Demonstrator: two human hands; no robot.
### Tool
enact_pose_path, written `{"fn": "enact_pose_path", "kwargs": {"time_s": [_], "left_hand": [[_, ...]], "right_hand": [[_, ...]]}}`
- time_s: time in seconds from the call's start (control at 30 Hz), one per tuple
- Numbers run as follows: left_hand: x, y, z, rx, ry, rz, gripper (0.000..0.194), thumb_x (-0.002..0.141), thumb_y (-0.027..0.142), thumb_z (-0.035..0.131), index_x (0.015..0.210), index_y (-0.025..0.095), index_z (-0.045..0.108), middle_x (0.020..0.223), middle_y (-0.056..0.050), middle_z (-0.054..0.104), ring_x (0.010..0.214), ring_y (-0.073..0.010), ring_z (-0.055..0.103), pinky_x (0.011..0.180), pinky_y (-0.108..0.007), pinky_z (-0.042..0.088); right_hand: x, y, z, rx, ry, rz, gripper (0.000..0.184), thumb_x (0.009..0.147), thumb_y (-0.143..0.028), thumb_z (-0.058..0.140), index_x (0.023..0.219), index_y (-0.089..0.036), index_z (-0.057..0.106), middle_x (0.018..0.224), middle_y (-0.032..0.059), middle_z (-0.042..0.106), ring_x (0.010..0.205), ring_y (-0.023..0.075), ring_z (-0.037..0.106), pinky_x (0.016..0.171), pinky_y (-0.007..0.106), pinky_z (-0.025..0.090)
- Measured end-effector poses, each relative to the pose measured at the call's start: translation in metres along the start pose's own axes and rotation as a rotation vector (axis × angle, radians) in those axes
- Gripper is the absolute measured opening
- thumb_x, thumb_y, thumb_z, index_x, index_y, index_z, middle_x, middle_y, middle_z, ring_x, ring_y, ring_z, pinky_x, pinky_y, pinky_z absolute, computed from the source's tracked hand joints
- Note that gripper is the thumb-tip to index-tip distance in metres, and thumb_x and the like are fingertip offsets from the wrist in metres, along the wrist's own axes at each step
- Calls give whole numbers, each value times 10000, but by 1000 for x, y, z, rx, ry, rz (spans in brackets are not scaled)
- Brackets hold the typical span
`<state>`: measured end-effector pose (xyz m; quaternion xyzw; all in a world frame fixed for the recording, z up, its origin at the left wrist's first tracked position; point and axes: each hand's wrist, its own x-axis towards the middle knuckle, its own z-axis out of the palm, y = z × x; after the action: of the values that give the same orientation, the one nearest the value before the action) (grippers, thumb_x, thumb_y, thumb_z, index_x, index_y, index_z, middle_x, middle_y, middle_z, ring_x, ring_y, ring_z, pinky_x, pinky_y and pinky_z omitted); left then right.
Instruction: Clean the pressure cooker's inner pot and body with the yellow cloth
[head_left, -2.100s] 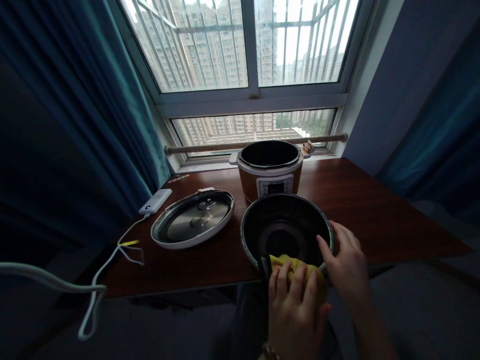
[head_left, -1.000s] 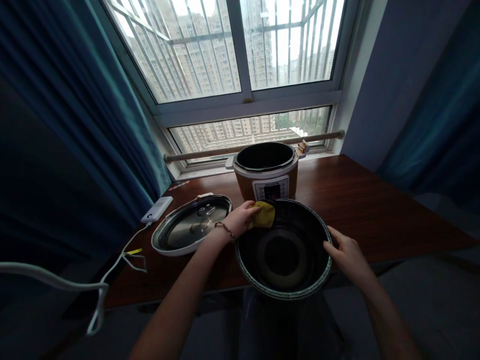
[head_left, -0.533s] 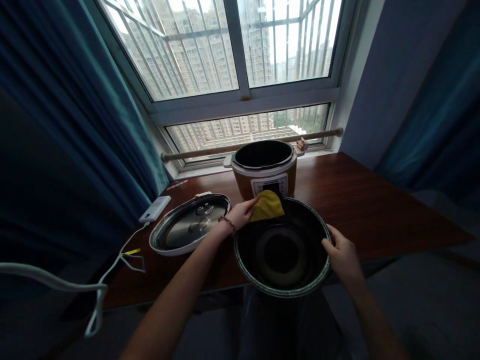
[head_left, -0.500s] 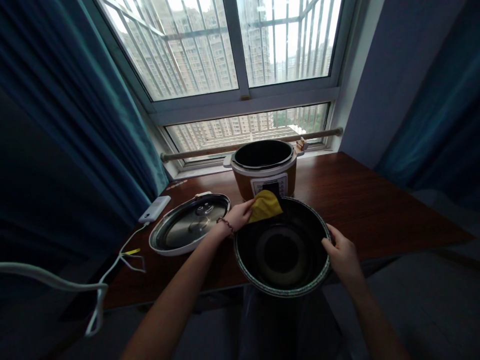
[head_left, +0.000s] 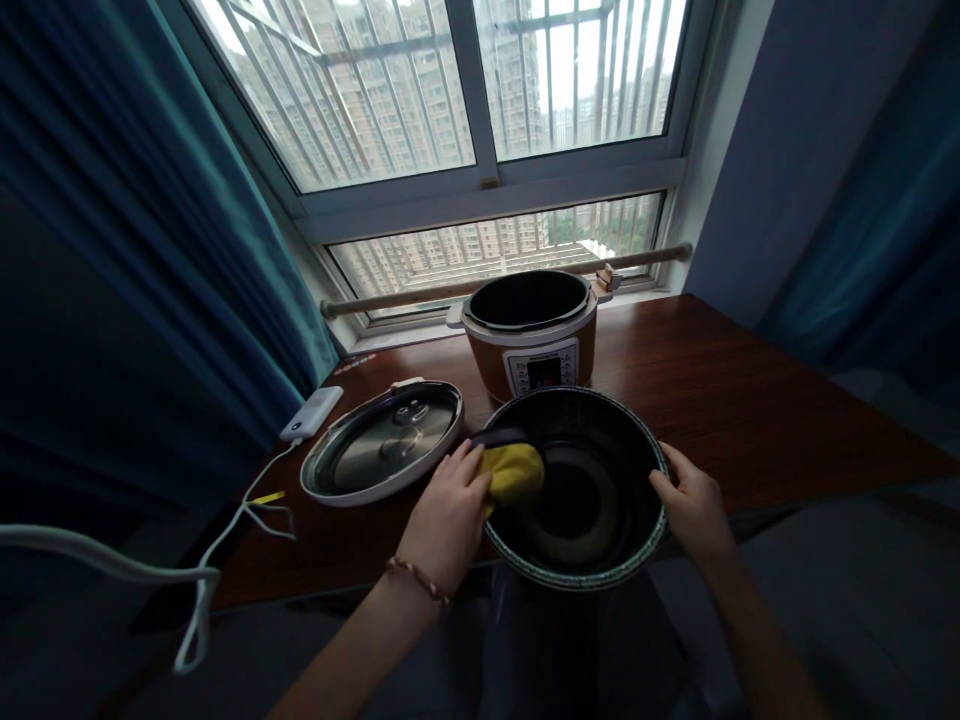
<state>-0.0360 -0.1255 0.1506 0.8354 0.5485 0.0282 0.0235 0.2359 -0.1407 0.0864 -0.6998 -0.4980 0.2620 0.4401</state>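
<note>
A black inner pot (head_left: pixel 592 560) sits at the near edge of the brown table (head_left: pixel 750 400), tilted a little toward me. My left hand (head_left: pixel 450 515) is closed on a yellow cloth (head_left: pixel 514 472) and presses it against the pot's left inner wall and rim. My right hand (head_left: pixel 694 505) is wrapped round the pot's right rim. Behind the pot stands the orange cooker body (head_left: pixel 534 330) with its control panel facing me, open on top.
The cooker lid (head_left: pixel 382 450) lies upside down on the table to the left. A white power bank (head_left: pixel 311 412) with a white cable (head_left: pixel 225 520) lies further left. Teal curtains hang on both sides; a barred window is behind.
My left hand has carried the yellow cloth from the pot's far rim down to its left side. Two seconds ago it was at the near rim. My right hand kept its hold.
</note>
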Motion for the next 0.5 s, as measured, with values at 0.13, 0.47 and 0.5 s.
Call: {"fn": "enact_pose_path", "kwargs": {"time_s": [0.13, 0.47, 0.5], "left_hand": [[-5, 2, -5, -34, -161, 202, 174, 825, 159, 452, 903, 153, 608, 1059, -90, 642, 1184, -243, 479, 1077, -436, 264], [2, 70, -11, -174, -405, 463, 297, 862, 249, 346, 1034, 179, 578, 922, -72, 678, 790, -211, 659, 686, -280, 506], [2, 74, -11, -236, -386, 498, 341, 851, 227, 368, 1154, 195, 521, 1055, -67, 651, 873, -196, 648, 734, -262, 500]], "right_hand": [[0, -1, -1, -13, -8, 11, 468, 726, -296, 413, 1120, -120, 595, 931, 81, 672, 877, 234, 611, 751, 288, 423], [0, 0, 1, 11, 10, 32, 525, 705, -332, 408, 1137, -92, 586, 934, 99, 670, 873, 241, 606, 767, 302, 423], [0, 0, 1, 8, 8, 32, 527, 705, -333, 406, 1138, -91, 585, 933, 100, 669, 869, 241, 606, 767, 304, 423]]}}
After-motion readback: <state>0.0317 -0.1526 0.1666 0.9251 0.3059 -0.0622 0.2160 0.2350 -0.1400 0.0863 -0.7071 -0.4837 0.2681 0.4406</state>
